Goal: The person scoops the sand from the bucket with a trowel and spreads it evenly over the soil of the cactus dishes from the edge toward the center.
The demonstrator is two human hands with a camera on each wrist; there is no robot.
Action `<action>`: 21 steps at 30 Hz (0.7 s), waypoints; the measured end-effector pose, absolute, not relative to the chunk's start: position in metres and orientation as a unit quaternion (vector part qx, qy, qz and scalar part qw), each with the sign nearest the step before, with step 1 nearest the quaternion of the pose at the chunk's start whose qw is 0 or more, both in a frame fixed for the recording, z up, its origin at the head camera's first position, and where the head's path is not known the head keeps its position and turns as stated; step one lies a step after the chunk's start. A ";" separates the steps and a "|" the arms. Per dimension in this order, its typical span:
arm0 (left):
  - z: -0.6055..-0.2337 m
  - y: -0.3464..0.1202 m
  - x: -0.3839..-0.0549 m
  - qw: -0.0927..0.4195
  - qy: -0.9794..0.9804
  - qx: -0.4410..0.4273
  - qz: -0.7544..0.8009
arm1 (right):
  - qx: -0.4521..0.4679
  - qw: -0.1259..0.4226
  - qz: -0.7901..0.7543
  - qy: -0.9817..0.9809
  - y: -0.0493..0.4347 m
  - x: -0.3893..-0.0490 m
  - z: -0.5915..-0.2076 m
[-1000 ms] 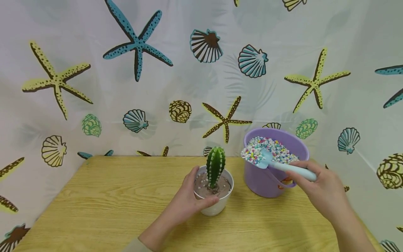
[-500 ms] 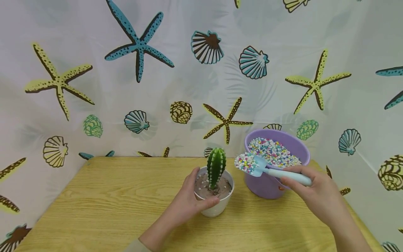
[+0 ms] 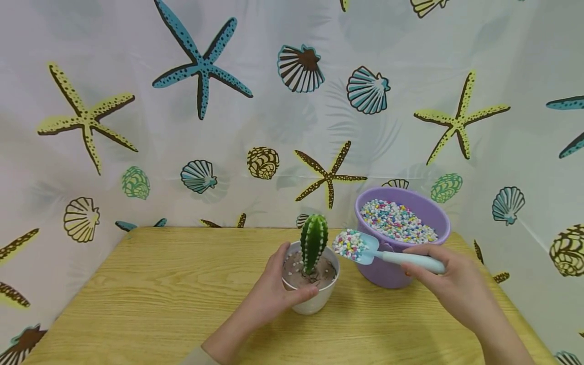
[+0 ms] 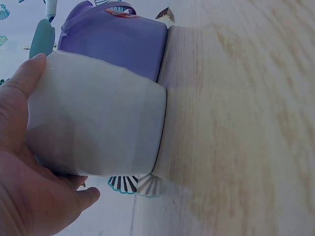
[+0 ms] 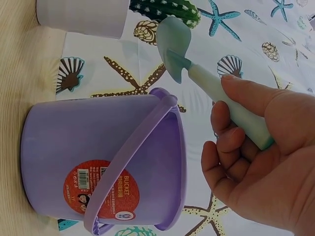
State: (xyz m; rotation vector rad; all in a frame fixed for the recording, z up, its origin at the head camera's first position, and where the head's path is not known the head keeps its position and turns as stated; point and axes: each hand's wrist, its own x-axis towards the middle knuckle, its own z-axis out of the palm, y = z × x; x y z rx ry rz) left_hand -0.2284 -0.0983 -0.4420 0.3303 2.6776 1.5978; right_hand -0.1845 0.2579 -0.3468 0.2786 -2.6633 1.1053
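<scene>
A white pot [image 3: 310,305] stands on the table, with a green cactus [image 3: 314,242] upright in brown soil dotted with a few white pebbles. My left hand [image 3: 270,295] grips the pot from the left, thumb on the near side and fingers round the far side; the left wrist view shows its smooth wall [image 4: 101,113]. Between thumb and fingers, my right hand [image 3: 461,286] holds the handle of a light blue toy shovel [image 3: 401,258]. Multicoloured pebbles [image 3: 350,245] heap on the blade, just right of the pot's rim.
Right of the pot stands a purple bucket [image 3: 383,275] filled with similar colourful pebbles [image 3: 396,220]. Its handle [image 5: 133,157] hangs down over a red label [image 5: 74,189]. A seashell-and-starfish curtain [image 3: 255,111] rises behind the wooden table [image 3: 173,284].
My right hand has moved the loaded shovel left and slightly down, from over the bucket to beside the pot's rim. The left hand and pot stay where they were.
</scene>
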 end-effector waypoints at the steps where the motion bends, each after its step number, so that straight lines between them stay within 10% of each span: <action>1: -0.442 -0.098 -0.228 0.003 0.855 0.105 0.508 | 0.095 0.120 0.378 -0.913 0.257 -0.185 -0.347; 21: -0.441 -0.099 -0.226 0.000 0.854 0.108 0.509 | 0.131 0.109 0.371 -0.913 0.246 -0.184 -0.353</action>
